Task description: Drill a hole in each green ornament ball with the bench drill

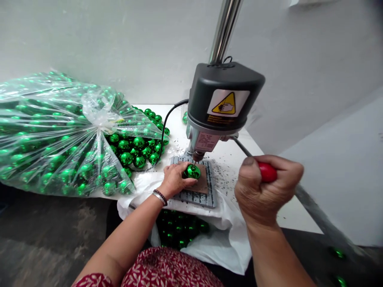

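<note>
green ball [194, 172] pinched beneath the drill [226, 99]!
three o'clock of left hand [175, 179], between thumb and fingers; right hand [266, 195] clenches red knob [267, 172].

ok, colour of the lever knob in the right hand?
Red knob, best seen in the head view.

Drill press [226, 85], top out of view

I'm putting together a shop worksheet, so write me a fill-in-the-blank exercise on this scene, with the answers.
1. The left hand holds a shiny ball coloured ____.
2. The right hand grips a lever knob coloured ____.
3. In the picture, the tied clear bag lies to the ____ of the drill press.
4. The yellow warning symbol is shaped like a ____.

Missing words: green; red; left; triangle.
</note>
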A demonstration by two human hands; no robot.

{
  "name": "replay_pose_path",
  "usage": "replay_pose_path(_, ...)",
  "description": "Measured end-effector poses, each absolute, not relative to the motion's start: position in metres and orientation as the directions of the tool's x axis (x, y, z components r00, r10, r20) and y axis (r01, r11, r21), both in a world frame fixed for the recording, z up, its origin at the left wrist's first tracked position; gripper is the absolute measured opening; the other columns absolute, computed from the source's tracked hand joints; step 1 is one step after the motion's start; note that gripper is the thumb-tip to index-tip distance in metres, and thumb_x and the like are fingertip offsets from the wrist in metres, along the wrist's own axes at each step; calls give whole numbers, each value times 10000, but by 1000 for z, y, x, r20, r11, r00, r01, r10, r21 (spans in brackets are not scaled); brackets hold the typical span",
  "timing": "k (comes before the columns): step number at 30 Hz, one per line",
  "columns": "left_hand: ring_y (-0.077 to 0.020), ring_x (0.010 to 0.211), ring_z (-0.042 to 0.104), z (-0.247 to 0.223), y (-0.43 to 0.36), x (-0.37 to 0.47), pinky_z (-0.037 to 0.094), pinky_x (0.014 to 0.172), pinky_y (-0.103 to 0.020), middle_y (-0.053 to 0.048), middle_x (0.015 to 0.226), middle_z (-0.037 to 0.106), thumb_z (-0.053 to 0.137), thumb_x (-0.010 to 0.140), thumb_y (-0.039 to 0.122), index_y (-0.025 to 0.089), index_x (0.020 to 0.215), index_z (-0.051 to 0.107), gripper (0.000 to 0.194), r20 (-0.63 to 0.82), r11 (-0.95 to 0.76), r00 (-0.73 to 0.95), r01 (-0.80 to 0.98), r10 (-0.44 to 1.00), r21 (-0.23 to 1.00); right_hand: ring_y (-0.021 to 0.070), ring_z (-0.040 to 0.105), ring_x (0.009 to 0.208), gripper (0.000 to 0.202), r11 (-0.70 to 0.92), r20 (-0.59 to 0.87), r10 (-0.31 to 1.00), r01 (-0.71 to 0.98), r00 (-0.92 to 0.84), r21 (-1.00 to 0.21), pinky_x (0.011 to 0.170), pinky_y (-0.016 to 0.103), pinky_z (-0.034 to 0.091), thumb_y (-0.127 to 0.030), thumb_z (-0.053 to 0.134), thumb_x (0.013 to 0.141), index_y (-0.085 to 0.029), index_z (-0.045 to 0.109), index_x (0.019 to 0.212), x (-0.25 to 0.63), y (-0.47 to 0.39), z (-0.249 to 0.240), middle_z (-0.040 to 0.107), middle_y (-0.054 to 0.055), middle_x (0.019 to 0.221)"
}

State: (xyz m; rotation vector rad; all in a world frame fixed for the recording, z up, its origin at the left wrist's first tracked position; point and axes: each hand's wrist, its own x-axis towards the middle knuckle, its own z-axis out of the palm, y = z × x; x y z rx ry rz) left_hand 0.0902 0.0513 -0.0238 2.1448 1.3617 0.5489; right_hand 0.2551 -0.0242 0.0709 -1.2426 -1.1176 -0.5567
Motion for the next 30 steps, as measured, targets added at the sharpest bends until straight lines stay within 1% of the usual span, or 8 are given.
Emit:
replay_pose_path(7,-310,1197,594,-19,49,91,368,1114,-509,-51,1249,724,797,792,450,314,1336,666,576,36,-326,400,689,916,647,71,555,653,115,343,890,195,822,413,-456,625,221,454,-282,613,866,-198,535,873,249,-22,59,579,-26,755)
replay_pose_path(12,-308,1218,592,-18,48,91,364,1123,-499,-50,1260,720,797,784,445,316,1339,656,586,18,-307,395,683,918,663,73,529,626,128,382,881,238,795,408,-471,605,225,433,-297,599,868,-198,520,849,246,-25,49,550,-29,720)
replay_pose_path(17,-312,1173,619,-14,48,96,391,1098,-478,-59,1160,738,808,749,421,261,1285,669,577,24,-300,387,671,922,678,65,527,665,225,349,851,200,776,486,-526,636,228,425,-386,624,828,-171,558,851,252,-13,88,572,-7,772)
replay_pose_path(20,-281,1056,661,-7,41,97,444,1020,-430,-54,1068,747,792,754,365,214,1208,675,493,40,-286,369,641,928,712,47,480,627,294,271,715,406,672,569,-689,610,222,382,-441,629,804,-155,572,836,258,-1,129,564,-11,753)
replay_pose_path(23,-274,1015,673,2,28,87,473,964,-407,-64,1049,750,792,749,349,189,1157,668,456,48,-277,355,629,934,726,38,471,629,269,199,643,451,632,620,-749,629,218,389,-407,646,800,-154,559,828,263,7,150,558,-28,748)
replay_pose_path(26,-274,1010,688,9,13,66,497,930,-388,-71,1055,760,796,754,380,199,1154,675,456,16,-346,493,587,870,732,52,500,632,289,190,653,448,649,610,-737,639,234,420,-429,643,821,-160,569,898,266,10,147,589,-21,780)
replay_pose_path(28,-281,1044,697,13,4,50,502,956,-393,-74,1103,770,798,766,418,227,1205,683,493,-11,-424,630,536,777,730,58,508,626,329,196,679,437,674,590,-712,642,253,438,-466,648,831,-162,573,932,268,11,141,607,-9,800)
replay_pose_path(30,-293,1088,698,17,-1,36,503,993,-408,-87,1174,768,808,768,471,241,1268,679,565,-34,-474,706,510,708,717,62,514,624,348,194,695,423,691,581,-696,647,269,451,-483,660,832,-163,579,942,271,13,137,620,2,815)
